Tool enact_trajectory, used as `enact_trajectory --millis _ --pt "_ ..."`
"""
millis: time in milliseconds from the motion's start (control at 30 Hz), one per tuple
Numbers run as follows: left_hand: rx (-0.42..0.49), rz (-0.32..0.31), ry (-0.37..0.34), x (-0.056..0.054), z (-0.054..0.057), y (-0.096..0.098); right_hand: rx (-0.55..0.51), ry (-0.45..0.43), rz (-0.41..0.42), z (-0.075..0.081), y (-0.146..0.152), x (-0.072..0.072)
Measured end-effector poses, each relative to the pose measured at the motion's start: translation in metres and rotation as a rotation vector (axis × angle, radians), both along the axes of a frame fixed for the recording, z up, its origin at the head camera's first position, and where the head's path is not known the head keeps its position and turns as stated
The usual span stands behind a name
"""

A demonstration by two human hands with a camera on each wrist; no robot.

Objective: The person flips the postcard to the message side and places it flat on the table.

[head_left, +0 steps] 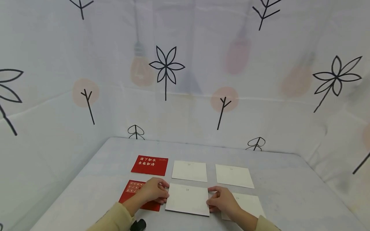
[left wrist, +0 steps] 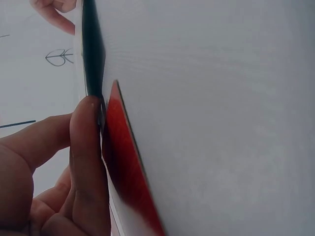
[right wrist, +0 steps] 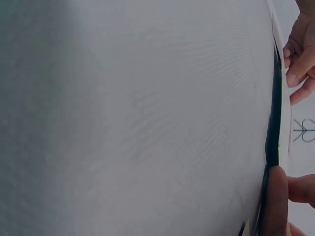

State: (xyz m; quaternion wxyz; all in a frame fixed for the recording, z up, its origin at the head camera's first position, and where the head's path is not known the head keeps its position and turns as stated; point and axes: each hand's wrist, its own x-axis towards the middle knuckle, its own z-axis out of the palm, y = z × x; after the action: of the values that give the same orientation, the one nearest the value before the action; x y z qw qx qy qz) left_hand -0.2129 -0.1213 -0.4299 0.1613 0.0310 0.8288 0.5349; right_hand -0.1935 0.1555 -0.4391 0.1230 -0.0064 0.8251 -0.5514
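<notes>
A white card [head_left: 187, 199] is held at its two short sides, one hand on each. My left hand [head_left: 153, 191] pinches its left edge, and my right hand [head_left: 224, 200] grips the right one. Its dark underside [left wrist: 93, 54] shows in the left wrist view, with the thumb and fingers at the edge. Partly under my left hand and forearm lies a red card [head_left: 151, 206] with a printed grid of small squares. Another white card [head_left: 250, 205] lies beneath my right hand and forearm, partly hidden.
Behind the hands lie a red card with white characters [head_left: 150, 166] and two white cards, one in the middle [head_left: 189, 171] and one to the right [head_left: 234, 176]. A black object [head_left: 138, 225] shows beside the left sleeve. Patterned white cloth [head_left: 190, 128] surrounds the table.
</notes>
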Motion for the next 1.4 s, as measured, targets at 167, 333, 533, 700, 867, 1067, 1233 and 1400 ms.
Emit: enact_trajectory --millis 167,333,533,700,867,1067,1233,1400 --pt "-0.045 0.009 -0.008 0.0006 0.003 0.0021 0.05 0.006 -0.026 0.002 -0.0024 0.0024" --pt "-0.082 0.029 -0.03 -0.0003 0.0044 0.0038 0.096 0.009 -0.044 0.0033 -0.0047 0.0033" --pt "-0.09 0.04 -0.051 -0.002 0.0058 0.0047 0.128 0.016 -0.056 0.0037 -0.0061 0.0026" --pt "-0.058 0.022 -0.055 -0.0026 0.0051 0.0035 0.144 0.028 -0.056 0.003 -0.0058 0.0022" --pt "-0.039 0.009 -0.054 -0.0023 0.0037 0.0028 0.147 0.041 -0.04 0.0018 -0.005 0.002" --pt "-0.052 0.016 -0.055 -0.0022 0.0031 0.004 0.152 0.054 -0.027 0.0024 -0.0051 0.0028" --pt "-0.062 0.021 -0.059 -0.0025 0.0036 0.0045 0.167 0.052 -0.034 0.0044 -0.006 0.0036" --pt "-0.069 0.024 -0.062 -0.0021 0.0035 0.0046 0.158 0.049 -0.032 0.0043 -0.0061 0.0039"
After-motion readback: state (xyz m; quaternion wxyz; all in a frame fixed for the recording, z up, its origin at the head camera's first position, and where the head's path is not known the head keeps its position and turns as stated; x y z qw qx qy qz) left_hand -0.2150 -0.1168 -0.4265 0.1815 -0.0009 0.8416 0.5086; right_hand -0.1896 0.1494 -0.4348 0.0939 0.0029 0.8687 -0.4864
